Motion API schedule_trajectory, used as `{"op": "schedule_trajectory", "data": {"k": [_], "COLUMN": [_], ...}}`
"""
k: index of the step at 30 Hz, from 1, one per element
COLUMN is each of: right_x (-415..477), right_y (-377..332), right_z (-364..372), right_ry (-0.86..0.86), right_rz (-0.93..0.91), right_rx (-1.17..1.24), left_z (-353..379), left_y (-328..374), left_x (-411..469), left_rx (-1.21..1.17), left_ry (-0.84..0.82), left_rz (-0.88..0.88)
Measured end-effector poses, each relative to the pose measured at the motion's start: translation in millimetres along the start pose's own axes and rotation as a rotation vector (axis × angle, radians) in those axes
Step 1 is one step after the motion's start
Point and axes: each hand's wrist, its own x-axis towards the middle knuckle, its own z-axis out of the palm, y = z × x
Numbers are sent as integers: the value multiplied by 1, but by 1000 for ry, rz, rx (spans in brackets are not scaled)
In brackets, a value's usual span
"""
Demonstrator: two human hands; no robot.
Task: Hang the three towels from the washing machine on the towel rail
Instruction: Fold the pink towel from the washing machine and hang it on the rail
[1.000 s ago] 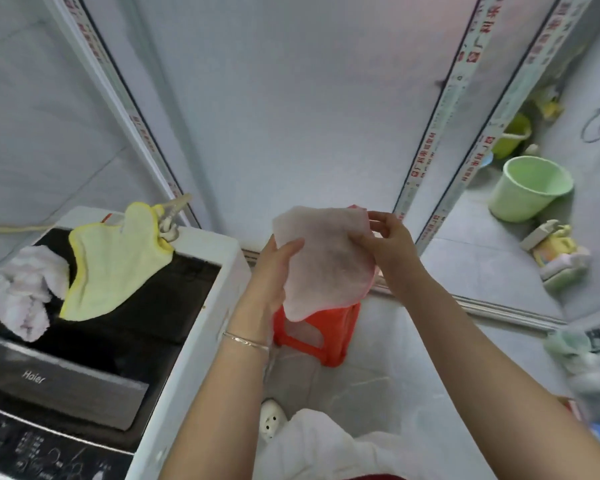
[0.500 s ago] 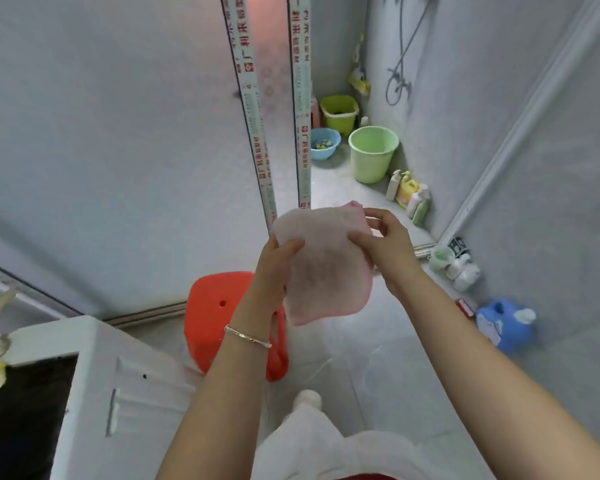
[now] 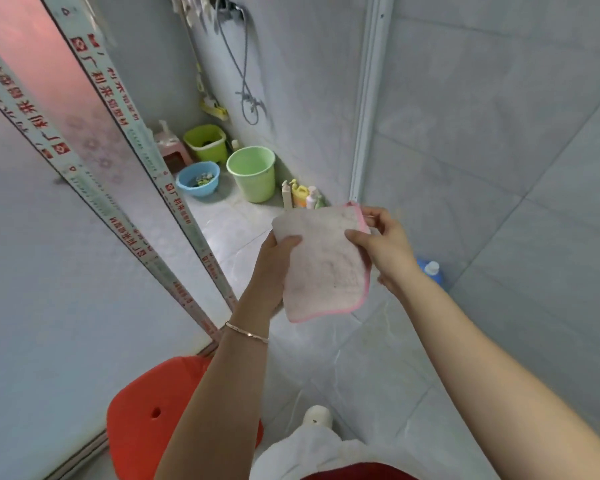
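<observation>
From the head view I saw both hands raised in front of the body with a small pale pink towel (image 3: pixel 326 268) held between them, in the air above the grey tiled floor (image 3: pixel 378 368). The left hand (image 3: pixel 274 261) pinched the towel's upper left edge, thumb pressed across the front and fingers hidden behind the cloth. The right hand (image 3: pixel 385 251) pinched the upper right edge, thumb on the front and fingers curled by the brighter pink trim. The towel hung flat from these two grips, its rounded lower corner free. A thin bracelet (image 3: pixel 246 332) sat on the left wrist. Below the left forearm I could see a red stool (image 3: pixel 153 410) on the floor, just beside the sliding door frame (image 3: pixel 125 188) with its printed tape. Further back, near the wall, stood a green bucket (image 3: pixel 252 173), a blue basin (image 3: pixel 198 178) and a lime green bin (image 3: pixel 207 142), with a few bottles (image 3: pixel 300 195) just behind the towel's top edge. A shower hose (image 3: pixel 239 71) hung on the wall above them, and a blue jug (image 3: pixel 430 270) showed beyond the right wrist.
</observation>
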Motion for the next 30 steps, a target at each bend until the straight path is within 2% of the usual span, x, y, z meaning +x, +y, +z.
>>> {"op": "schedule_trajectory", "data": {"k": [5, 16, 30], "right_x": [32, 70, 124], "right_y": [-9, -29, -80], "right_z": [-9, -55, -184], "right_ry": [164, 446, 597], "right_rz": [-41, -103, -214], "right_rx": [36, 71, 53], "left_z": [24, 96, 253], "left_y": [20, 52, 75], "left_x": [45, 106, 141], "left_rx": [54, 203, 263], "left_ry": [-162, -358, -500], "left_rz": [-6, 21, 89]}}
